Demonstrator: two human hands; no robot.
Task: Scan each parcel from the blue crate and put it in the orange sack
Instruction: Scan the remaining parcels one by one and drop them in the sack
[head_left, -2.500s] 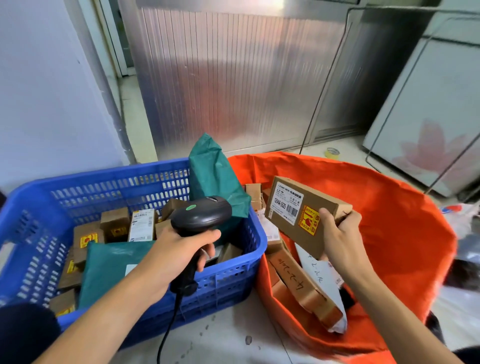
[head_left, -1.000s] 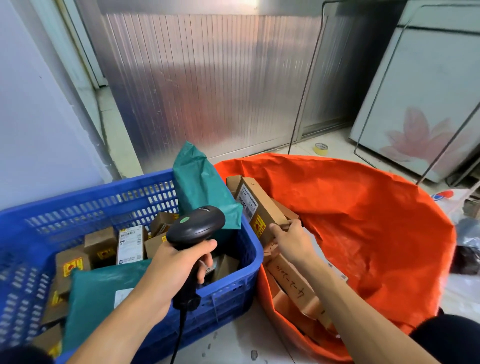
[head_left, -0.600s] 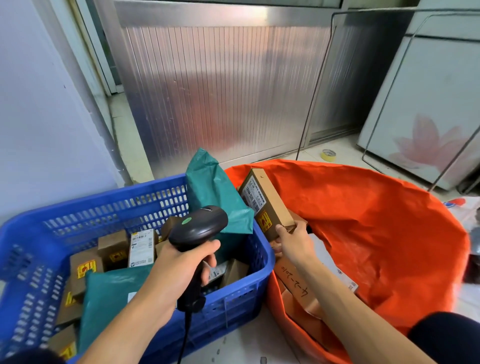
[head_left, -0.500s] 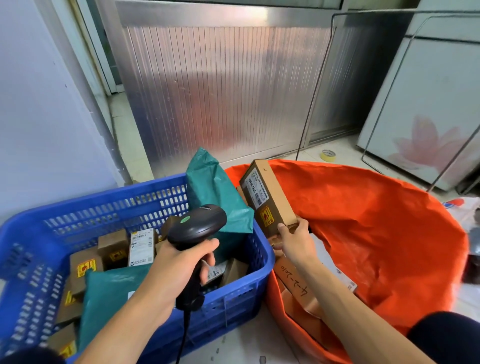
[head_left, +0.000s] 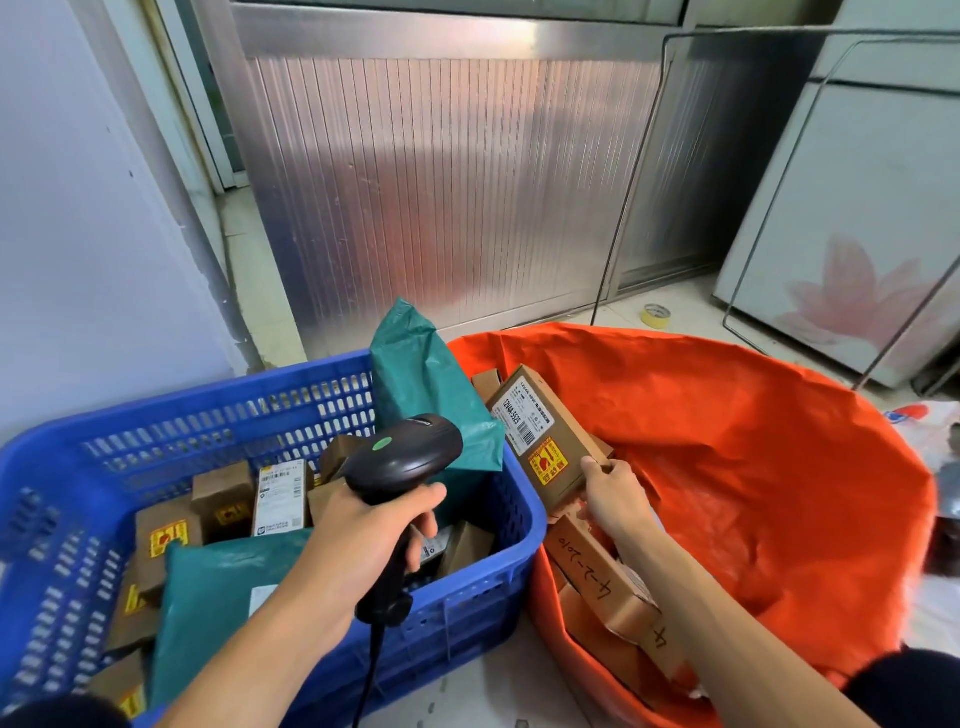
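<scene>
My left hand (head_left: 363, 540) grips a black barcode scanner (head_left: 405, 457) by its handle, above the blue crate (head_left: 218, 405). The crate holds several brown boxes and green mailer bags (head_left: 421, 384). My right hand (head_left: 615, 496) holds the lower end of a brown cardboard parcel (head_left: 545, 441) with a white barcode label and a yellow sticker. That parcel is tilted, label up, inside the left edge of the orange sack (head_left: 753, 467), over other brown boxes (head_left: 602, 582) lying in the sack.
A ribbed metal panel (head_left: 457, 182) stands behind crate and sack. A white appliance with a pink flower print (head_left: 857, 234) and wire frames stand at the right. A roll of tape (head_left: 655, 315) lies on the floor. A white wall is at the left.
My right hand carried the parcel from over the sack's middle to its left edge beside the crate and turned its label upward. The scanner hand has hardly moved.
</scene>
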